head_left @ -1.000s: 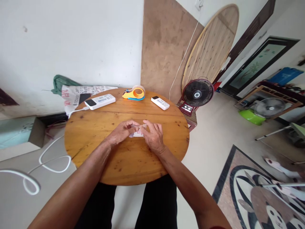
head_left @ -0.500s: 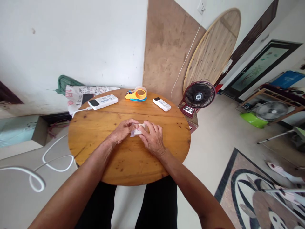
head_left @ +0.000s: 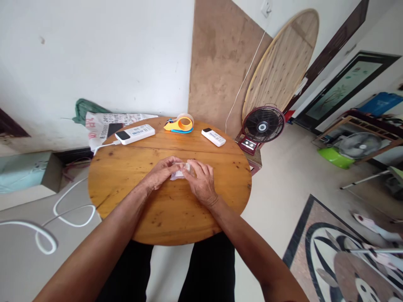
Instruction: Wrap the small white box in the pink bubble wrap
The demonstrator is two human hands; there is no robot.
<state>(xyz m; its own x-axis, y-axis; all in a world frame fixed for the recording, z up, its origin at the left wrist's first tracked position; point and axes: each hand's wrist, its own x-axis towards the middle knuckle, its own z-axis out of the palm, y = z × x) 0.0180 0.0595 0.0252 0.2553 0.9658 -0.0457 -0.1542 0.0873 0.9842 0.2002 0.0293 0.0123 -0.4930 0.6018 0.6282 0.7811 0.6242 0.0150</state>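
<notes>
My left hand [head_left: 160,174] and my right hand [head_left: 201,180] meet at the middle of a round wooden table [head_left: 126,176]. Between their fingertips lies a small pale, partly clear piece [head_left: 180,173], like folded paper or plastic. Both hands pinch it with curled fingers, and most of it is hidden under them. I cannot make out what the piece is.
At the table's far edge lie a white remote [head_left: 135,134] with a cable, an orange tape dispenser [head_left: 179,123] and a smaller white remote [head_left: 213,137]. A fan [head_left: 262,125] stands to the right. White cable [head_left: 63,209] loops on the floor at left.
The hands have drawn closer over the small piece, and the right fingers now cover more of it. The view shifted slightly.
</notes>
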